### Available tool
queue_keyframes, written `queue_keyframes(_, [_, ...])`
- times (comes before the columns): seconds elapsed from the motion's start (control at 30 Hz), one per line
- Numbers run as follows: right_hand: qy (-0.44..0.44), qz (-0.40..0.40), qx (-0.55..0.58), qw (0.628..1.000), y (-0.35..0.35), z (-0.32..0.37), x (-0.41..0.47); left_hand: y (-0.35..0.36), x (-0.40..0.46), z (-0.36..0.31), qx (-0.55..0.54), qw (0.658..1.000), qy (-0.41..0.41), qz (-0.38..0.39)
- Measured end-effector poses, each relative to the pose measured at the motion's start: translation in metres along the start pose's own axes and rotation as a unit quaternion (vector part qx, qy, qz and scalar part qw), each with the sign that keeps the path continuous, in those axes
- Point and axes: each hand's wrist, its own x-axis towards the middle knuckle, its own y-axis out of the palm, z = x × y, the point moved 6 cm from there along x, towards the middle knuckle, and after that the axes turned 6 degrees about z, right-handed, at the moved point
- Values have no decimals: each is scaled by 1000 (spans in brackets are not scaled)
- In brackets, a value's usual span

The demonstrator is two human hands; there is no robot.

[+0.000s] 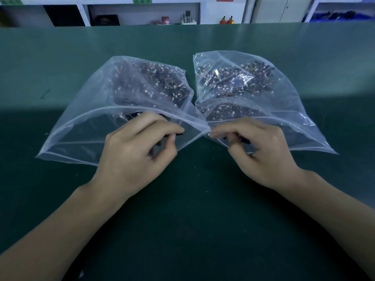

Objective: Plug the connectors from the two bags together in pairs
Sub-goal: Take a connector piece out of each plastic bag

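Observation:
Two clear plastic zip bags lie side by side on the green table, mouths open toward me. The left bag (85,118) and the right bag (280,98) each hold a heap of dark wired connectors with small white plugs. My left hand (138,153) rests at the left bag's mouth, fingers pinched on a small dark connector (178,134). At the right bag's mouth, my right hand (257,151) pinches another dark connector (243,140). The two hands are a short gap apart, fingertips facing each other.
The green table (192,209) stretches wide in front of and behind the bags. Beyond its far edge stand white shelves (142,15) with small items, two red extinguishers (226,20) and a grey cabinet (282,9).

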Motion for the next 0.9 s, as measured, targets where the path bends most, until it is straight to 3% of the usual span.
queue_keyframes(0.13, [-36,0,57,998,3,6,-2,4,1,-20,-71,996,54,7])
queue_keyframes(0.33, [-72,-10,71,995,7,16,-2,6,2,-32,-105,992,70,-15])
queue_keyframes(0.9, [-35,-21,91,995,7,12,-3,5,-1,-16,-112,994,-6,-19])
